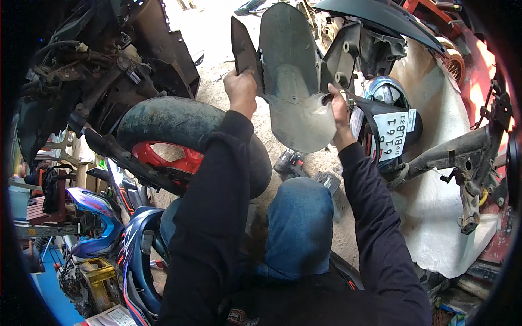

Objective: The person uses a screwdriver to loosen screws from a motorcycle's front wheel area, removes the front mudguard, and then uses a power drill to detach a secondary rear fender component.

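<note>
Dusty workshop ground (216, 57) backs a motorcycle fender (294, 117), apparently fully detached, held up near a red-rimmed wheel (169, 120), left hand (241, 92) and right hand (341, 117) each gripping one side; what work remains, the head view cannot tell.

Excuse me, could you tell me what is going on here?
A person's left hand and right hand grip opposite sides of what looks like a grey fender, holding it up in front of them. A tyre on a red rim stands to the left, and a power tool lies on the ground below.
</note>
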{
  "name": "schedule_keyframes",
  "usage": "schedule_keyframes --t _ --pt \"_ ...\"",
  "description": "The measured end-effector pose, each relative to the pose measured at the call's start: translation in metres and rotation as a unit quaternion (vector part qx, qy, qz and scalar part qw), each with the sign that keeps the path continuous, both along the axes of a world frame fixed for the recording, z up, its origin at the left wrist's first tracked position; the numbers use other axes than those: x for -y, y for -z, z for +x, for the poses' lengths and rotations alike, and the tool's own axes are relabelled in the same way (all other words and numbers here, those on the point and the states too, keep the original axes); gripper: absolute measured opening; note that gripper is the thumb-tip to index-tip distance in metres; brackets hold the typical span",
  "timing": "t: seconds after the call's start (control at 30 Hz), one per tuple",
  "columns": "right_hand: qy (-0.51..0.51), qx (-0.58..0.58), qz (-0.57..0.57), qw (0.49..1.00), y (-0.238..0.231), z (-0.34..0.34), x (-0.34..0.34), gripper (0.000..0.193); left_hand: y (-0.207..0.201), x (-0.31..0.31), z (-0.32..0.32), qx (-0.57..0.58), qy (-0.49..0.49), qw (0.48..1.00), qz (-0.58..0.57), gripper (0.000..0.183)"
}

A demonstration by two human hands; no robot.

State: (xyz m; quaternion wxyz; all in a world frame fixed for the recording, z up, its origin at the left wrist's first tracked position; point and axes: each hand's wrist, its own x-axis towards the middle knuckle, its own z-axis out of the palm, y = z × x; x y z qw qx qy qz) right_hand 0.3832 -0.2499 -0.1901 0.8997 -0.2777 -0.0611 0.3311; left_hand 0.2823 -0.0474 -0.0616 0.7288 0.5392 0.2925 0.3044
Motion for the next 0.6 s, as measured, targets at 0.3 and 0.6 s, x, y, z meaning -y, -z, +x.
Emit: schedule_keyframes --t 0.3,0.6 --pt "-0.307 0.387 -0.650 0.578 0.107 -0.125 0.003 0.082 -0.011 -0.013 0.001 0.041 -0.015 0.965 0.260 0.020" --pt "-0.298 0.373 -0.691 0.542 0.165 -0.134 0.011 0.095 -0.011 -0.012 0.000 0.007 0.007 1.000 0.021 0.019"
